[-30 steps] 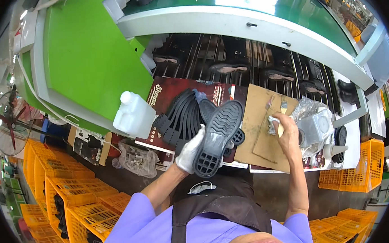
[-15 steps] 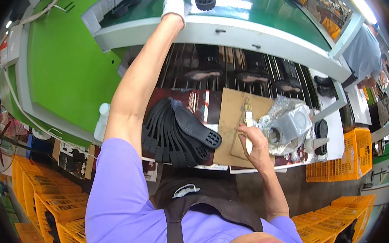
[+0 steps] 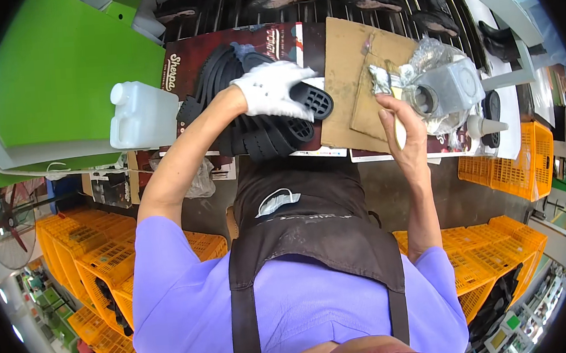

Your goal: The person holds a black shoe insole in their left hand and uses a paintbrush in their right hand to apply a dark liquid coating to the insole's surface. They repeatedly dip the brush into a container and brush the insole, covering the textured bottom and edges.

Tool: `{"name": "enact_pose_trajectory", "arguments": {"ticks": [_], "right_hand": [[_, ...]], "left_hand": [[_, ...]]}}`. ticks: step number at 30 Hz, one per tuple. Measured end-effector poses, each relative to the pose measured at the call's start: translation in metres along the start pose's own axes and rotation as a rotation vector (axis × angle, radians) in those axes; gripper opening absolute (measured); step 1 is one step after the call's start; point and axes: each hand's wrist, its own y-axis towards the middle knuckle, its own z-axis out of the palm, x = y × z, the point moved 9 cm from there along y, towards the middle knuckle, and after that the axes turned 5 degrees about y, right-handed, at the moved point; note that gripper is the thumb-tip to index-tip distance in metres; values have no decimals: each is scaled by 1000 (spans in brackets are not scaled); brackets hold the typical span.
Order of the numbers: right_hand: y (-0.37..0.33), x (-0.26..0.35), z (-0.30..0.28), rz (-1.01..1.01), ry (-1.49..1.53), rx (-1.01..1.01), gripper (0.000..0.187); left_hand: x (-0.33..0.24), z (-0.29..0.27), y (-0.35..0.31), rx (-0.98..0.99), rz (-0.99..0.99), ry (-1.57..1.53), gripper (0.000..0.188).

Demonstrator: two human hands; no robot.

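Observation:
My left hand, in a white glove, reaches over a fanned stack of black shoe soles. Its fingers are spread above and below the heel end of the top sole, their tips slightly smeared; a firm grip does not show. In my bare right hand is a flat brush with a pale handle, its head pointing away from me. The brush head is over brown cardboard, close to the mouth of a clear plastic container that lies tilted in crumpled plastic film.
A white jug stands left by a green panel. Black footwear rests on rollers at the far side. A nozzle bottle and a single sole lie right. Orange crates stand around me.
My left hand has come back from the green conveyor surface to the sole stack. My right hand still holds the brush, now nearer the container's mouth. The view has tilted down toward me.

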Motion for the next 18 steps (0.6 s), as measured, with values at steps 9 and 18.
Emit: {"name": "enact_pose_trajectory", "arguments": {"ticks": [9,18], "right_hand": [[-10,-18,-53,79,42,-123,23],[-19,-76,-108,296,-44,-344,16]], "left_hand": [[-49,8,51,31,222,385,58],[12,-146,-92,-1345,-333,-93,49]]}}
